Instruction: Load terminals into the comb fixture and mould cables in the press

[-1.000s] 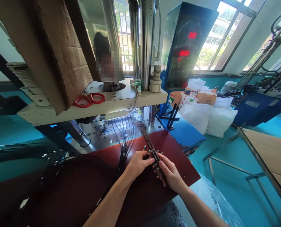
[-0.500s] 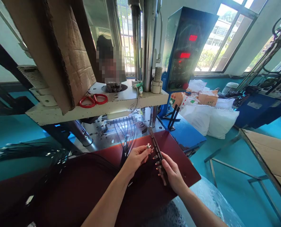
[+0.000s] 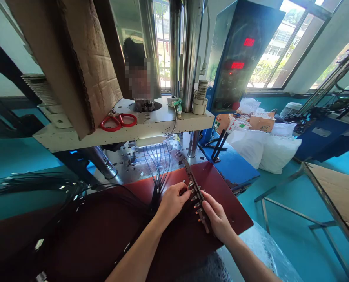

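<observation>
A long dark metal bar (image 3: 188, 170) lies slantwise over the front of the red-brown board (image 3: 221, 196). Along its left side stick out several small metal connectors (image 3: 197, 205) with copper-coloured tips. My right hand (image 3: 217, 215) grips the bar from the right, thumb on top. At the bar's left edge my left hand (image 3: 173, 200) is closed in a pinch on a small metal connector (image 3: 190, 184), which touches or nearly touches the bar; the fingers partly cover it. Black cables (image 3: 156, 186) run from behind my left hand to the fixture (image 3: 136, 154) under the press.
The press plate (image 3: 157, 127) overhangs the board, with red-handled scissors (image 3: 118, 121) and cardboard (image 3: 100, 78) on it. A blue control box (image 3: 236, 86) stands behind right. Black cable bundles (image 3: 71, 196) lie left. White sacks (image 3: 265, 150) and a metal-framed table (image 3: 333, 188) stand right.
My left hand has moved slightly right with the small connector, from beside the bar to its edge. My right hand keeps its hold on the bar. The camera view has shifted a little.
</observation>
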Motion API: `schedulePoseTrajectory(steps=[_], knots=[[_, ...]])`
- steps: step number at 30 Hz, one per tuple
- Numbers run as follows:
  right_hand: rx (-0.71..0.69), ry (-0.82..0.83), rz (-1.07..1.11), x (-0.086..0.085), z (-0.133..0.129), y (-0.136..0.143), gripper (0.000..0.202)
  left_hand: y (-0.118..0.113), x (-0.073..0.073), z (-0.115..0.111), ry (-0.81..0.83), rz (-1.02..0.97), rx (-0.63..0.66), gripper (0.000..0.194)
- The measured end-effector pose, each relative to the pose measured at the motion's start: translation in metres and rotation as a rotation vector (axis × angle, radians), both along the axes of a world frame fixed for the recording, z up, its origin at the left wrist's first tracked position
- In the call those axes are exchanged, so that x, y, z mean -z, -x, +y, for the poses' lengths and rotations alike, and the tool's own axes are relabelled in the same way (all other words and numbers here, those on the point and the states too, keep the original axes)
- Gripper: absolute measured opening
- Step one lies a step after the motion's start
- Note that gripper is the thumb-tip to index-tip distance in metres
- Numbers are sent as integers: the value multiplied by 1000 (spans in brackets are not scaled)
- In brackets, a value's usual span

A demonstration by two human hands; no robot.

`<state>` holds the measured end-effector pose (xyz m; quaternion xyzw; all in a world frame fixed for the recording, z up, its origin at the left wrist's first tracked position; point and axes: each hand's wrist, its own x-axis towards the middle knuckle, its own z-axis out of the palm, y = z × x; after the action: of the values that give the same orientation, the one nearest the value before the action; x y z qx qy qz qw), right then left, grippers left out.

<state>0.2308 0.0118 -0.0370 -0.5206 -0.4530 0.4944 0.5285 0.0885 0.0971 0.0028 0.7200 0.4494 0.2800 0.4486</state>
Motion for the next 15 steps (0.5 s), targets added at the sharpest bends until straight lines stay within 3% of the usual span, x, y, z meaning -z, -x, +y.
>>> schedulePoseTrajectory(steps=[8,15], knots=[[-15,35,-22,1,0,0,50,0,0,4,80,-209,40,17],[-60,4,-114,-2,2,3,49,5,1,2,209,-355,-1,23]])
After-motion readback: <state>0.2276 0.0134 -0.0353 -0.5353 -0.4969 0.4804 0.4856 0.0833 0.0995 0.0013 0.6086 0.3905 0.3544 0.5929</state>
